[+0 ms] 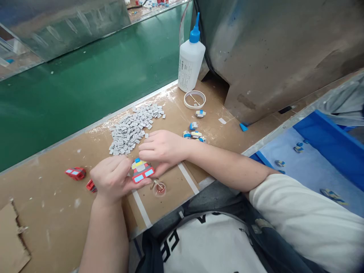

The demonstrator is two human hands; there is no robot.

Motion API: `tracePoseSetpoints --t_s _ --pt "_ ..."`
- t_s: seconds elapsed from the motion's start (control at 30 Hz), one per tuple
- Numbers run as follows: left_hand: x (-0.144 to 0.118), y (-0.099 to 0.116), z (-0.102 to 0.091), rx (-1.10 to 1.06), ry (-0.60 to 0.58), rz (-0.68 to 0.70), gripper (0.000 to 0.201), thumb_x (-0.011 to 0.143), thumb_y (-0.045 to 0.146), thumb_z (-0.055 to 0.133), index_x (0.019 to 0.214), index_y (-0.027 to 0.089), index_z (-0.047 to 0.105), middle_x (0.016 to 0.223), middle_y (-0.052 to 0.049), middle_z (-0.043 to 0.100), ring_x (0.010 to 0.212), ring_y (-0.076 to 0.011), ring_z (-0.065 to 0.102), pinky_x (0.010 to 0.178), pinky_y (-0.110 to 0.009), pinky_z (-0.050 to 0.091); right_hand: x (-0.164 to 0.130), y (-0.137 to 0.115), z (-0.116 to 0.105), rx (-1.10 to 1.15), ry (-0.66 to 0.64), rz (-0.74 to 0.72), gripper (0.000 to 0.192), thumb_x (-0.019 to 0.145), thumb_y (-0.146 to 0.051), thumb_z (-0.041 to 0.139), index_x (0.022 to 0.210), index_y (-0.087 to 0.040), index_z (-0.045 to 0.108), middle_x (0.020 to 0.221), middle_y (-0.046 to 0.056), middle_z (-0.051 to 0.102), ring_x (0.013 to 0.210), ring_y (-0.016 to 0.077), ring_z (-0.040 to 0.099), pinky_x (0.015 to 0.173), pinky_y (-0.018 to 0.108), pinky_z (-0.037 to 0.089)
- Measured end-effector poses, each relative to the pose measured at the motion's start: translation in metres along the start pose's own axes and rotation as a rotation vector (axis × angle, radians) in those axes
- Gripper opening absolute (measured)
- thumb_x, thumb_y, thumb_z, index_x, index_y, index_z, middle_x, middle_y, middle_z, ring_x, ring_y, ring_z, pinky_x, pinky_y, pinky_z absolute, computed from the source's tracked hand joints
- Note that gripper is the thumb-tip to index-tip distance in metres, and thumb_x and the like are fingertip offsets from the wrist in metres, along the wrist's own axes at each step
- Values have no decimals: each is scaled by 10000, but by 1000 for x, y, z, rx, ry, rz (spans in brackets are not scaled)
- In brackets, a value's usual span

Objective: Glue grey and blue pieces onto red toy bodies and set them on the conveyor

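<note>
Red toy piece [142, 171] — a small car-shaped part with light blue windows and a yellow-and-blue bit on top — sits between both hands over the brown worktable [57, 212], just in front of the person's chest. Left hand [113, 179] has its fingers curled around the piece's left end, gripping it; right hand [162, 149] pinches the top from above with bent fingers. Just behind the hands lies a heap of small grey tiles [132, 128]. Two more red parts [75, 173] lie left of the left hand, blue-and-yellow parts [195, 134] beside the right wrist — a white glue bottle [191, 60] stands farther back.
</note>
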State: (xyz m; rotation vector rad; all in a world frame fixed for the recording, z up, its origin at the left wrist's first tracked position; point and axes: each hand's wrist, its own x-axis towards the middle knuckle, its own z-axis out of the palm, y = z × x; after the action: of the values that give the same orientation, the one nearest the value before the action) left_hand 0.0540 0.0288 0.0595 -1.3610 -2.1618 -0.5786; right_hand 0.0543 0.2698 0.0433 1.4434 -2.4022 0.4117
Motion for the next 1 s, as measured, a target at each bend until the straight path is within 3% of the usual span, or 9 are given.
tracePoseSetpoints --t_s 0.27,1.0 --pt "-1 -1 1 -51 -9 1 569 1039 696 611 747 254 403 596 55 353 543 -156 316 541 -323 243 0 2 -2 41 10 -45 337 1096 -510 494 990 -203 588 902 38 651 851 208 584 796 344 331" --pt "2 1 0 -64 -6 17 585 1050 692 595 755 261 332 606 66 314 535 -148 286 532 -324 214 0 3 -1 55 -17 -59 354 1106 -525 487 1007 -200 589 916 45 624 874 212 570 823 347 346"
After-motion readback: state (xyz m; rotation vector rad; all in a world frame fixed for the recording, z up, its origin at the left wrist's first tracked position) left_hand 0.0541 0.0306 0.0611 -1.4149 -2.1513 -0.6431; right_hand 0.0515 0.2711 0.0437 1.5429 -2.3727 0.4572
